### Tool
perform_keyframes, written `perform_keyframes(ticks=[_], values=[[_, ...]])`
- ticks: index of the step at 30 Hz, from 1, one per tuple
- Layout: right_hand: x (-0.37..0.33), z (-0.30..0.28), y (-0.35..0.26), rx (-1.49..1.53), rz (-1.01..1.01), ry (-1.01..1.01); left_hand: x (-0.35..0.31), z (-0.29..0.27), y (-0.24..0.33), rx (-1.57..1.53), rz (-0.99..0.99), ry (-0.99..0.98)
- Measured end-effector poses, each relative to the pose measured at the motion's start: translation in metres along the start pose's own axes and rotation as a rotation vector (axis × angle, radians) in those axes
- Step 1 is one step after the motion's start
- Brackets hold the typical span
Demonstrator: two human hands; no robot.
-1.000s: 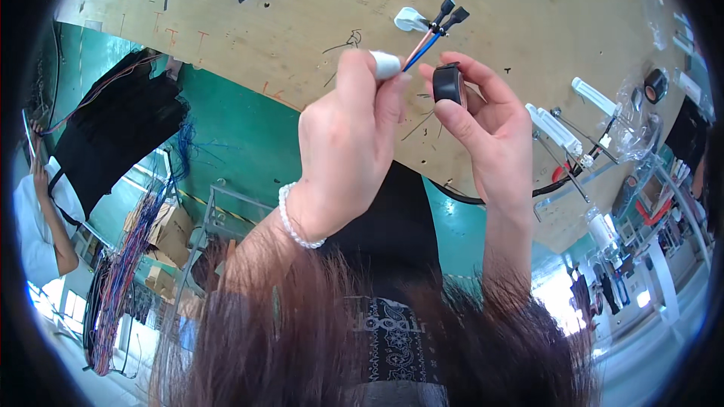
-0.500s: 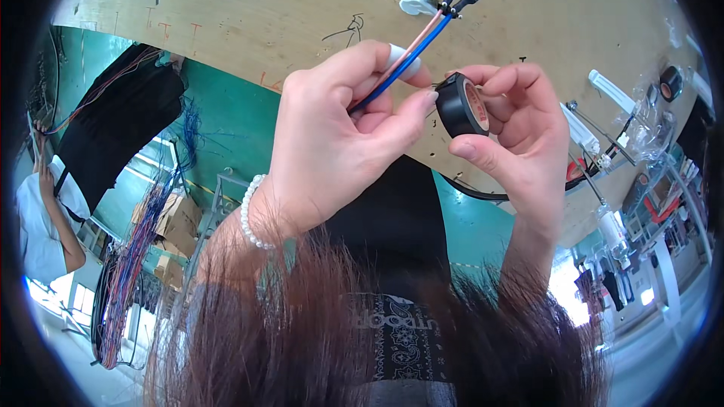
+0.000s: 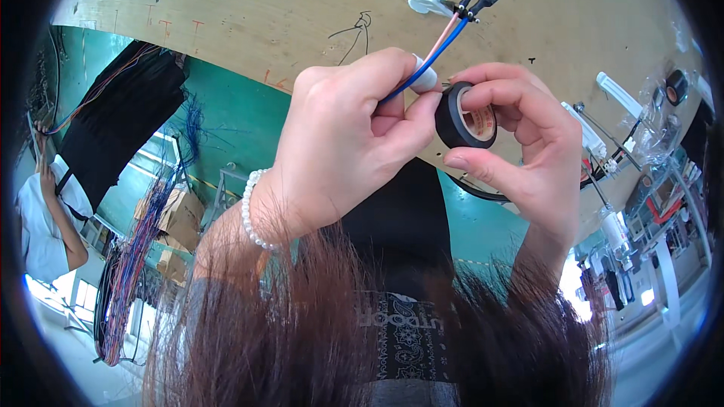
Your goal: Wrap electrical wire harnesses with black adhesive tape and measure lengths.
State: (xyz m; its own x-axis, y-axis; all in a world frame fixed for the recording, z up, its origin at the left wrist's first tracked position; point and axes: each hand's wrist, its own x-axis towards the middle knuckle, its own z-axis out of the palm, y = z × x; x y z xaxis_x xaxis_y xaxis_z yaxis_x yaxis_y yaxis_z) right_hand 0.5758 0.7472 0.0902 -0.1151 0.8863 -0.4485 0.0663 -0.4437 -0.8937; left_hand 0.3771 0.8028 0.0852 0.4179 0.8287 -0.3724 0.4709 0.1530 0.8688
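A pink wire and a blue wire rise from my left hand, whose fingers are closed around them. Their upper ends carry black terminal sleeves. One of the left fingers wears a white wrap. My right hand grips a roll of black tape, with the index fingertip at the hole in its core and the thumb by its lower edge. The left thumb tip meets the roll's left side. Behind the terminals, a white plastic holder is fixed on the wooden board.
The marked wooden board fills the far side. White bars, clear plastic wrap and another black tape roll are at the right. Bundled wires, cardboard boxes and another person's arm appear at the left.
Both hands have shifted slightly right along with the wires. The tape roll has turned to show more of its core, and my right index finger has moved into its opening.
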Motion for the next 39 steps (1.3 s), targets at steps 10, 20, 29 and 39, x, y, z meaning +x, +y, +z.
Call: perform_keyframes(ticks=[10, 20, 29, 39], values=[[-0.011, 0.008, 0.004, 0.285, 0.116, 0.055, -0.002, 0.001, 0.001, -0.329, -0.242, -0.031], [-0.018, 0.015, 0.014, 0.524, 0.249, 0.036, 0.001, -0.006, 0.0, -0.763, -0.383, -0.119], [0.011, 0.013, 0.021, 0.199, 0.108, 0.085, -0.019, 0.011, 0.004, -0.564, -0.232, 0.033], [0.025, 0.01, 0.017, 0.312, 0.047, -0.035, -0.017, 0.011, -0.002, -0.517, -0.202, 0.014]])
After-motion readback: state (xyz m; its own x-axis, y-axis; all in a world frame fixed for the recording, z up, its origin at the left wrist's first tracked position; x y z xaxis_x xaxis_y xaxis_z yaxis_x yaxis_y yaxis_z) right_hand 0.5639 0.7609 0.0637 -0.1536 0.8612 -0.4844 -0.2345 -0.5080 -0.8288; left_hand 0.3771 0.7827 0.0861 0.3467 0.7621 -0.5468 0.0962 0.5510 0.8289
